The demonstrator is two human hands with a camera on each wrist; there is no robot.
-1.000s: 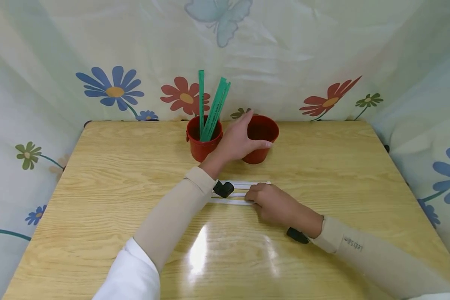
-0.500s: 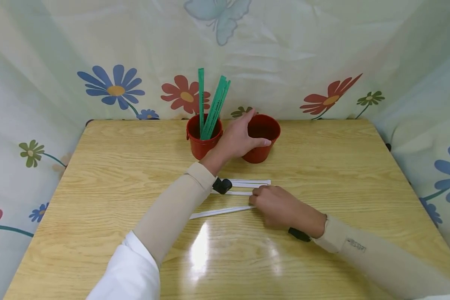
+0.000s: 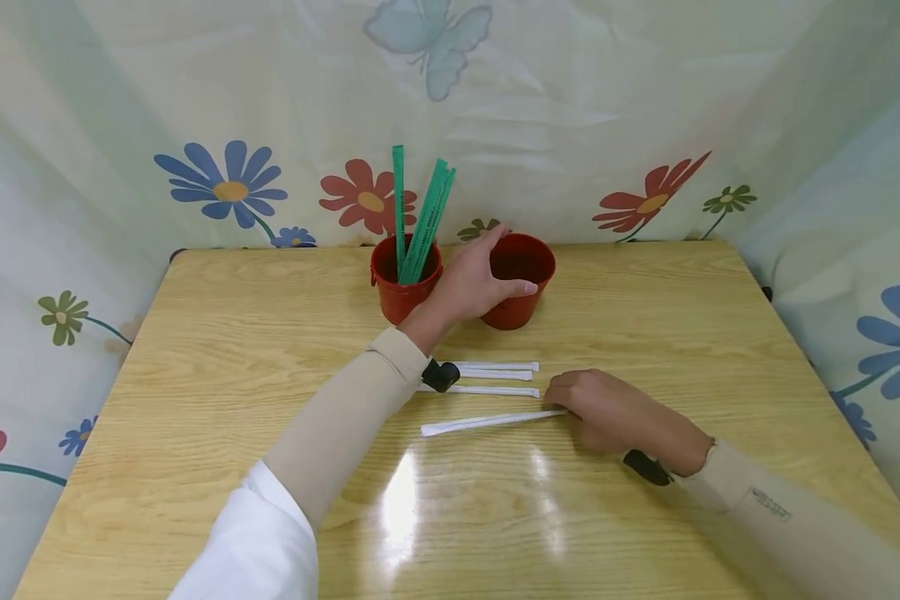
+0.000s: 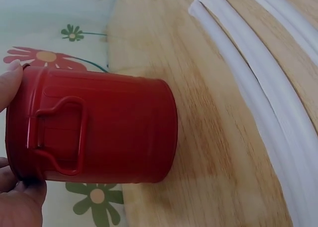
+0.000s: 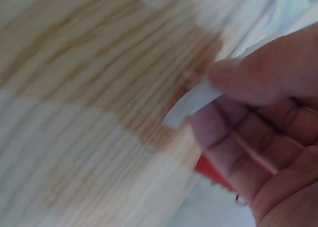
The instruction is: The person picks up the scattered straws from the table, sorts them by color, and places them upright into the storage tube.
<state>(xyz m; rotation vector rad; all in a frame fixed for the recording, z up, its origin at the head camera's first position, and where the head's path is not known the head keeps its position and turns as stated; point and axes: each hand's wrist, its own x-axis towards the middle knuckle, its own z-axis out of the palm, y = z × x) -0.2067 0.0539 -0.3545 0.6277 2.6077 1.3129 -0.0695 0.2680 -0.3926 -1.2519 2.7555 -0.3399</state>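
Note:
My left hand (image 3: 468, 283) holds the right-hand red metal bucket (image 3: 516, 312) near its rim. In the left wrist view the thumb and fingers lie on opposite sides of that bucket (image 4: 114, 127), which has a wire handle on its side. The right hand (image 3: 618, 417) pinches one end of a white paper-wrapped straw (image 3: 487, 422) between thumb and fingers. Its tip shows past the thumb in the right wrist view, which is blurred. Several more white wrapped straws (image 3: 495, 391) lie side by side on the table, partly hidden by the left wrist.
Left of the held bucket stands another red bucket (image 3: 399, 304) with several green wrapped straws (image 3: 423, 225) upright in it. Both buckets are near the far edge of the wooden table (image 3: 255, 333). A flowered curtain (image 3: 570, 125) hangs right behind and at both sides.
The right hand has pulled one white straw toward the front and then to the right, apart from the others. My left hand has stayed on the bucket.

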